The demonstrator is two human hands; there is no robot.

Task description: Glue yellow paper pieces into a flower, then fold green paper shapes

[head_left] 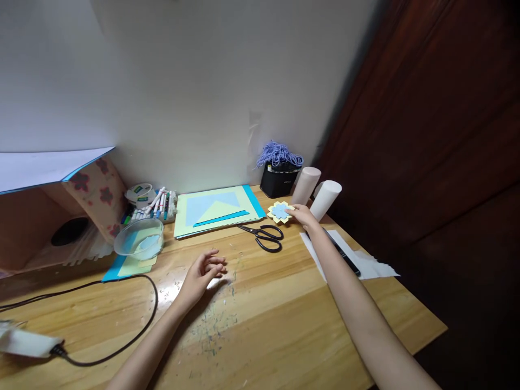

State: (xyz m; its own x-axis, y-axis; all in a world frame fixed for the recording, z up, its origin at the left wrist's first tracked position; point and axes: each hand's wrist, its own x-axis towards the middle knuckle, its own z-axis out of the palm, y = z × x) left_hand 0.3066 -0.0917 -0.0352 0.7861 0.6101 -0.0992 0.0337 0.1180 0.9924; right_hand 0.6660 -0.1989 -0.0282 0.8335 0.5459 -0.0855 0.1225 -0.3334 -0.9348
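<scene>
Fingers of the right hand [304, 215] are brought nearly together on the right edge of a layered paper flower [280, 210], pale blue over yellow, with little more than the paper between them. The flower is toward the far right of the surface [276, 309], between the open black scissors [257, 232] and two pale cylinders [327, 194], with a black box [277, 182] behind it. Whether it rests on the wood or is slightly raised I cannot tell.

The left hand [203, 270] is loosely curled, fingers parted, with nothing in it, over the middle of the surface in front of the stacked paper sheets [182, 221].

The step in hand seems to be either picking up the flower or setting it down; one view does not settle which. Either way, the next move calls for a light pinch that spares the petals. Lifting would need a path clear of the scissors and cylinders; letting go would need the fingers to part without dragging the paper.
</scene>
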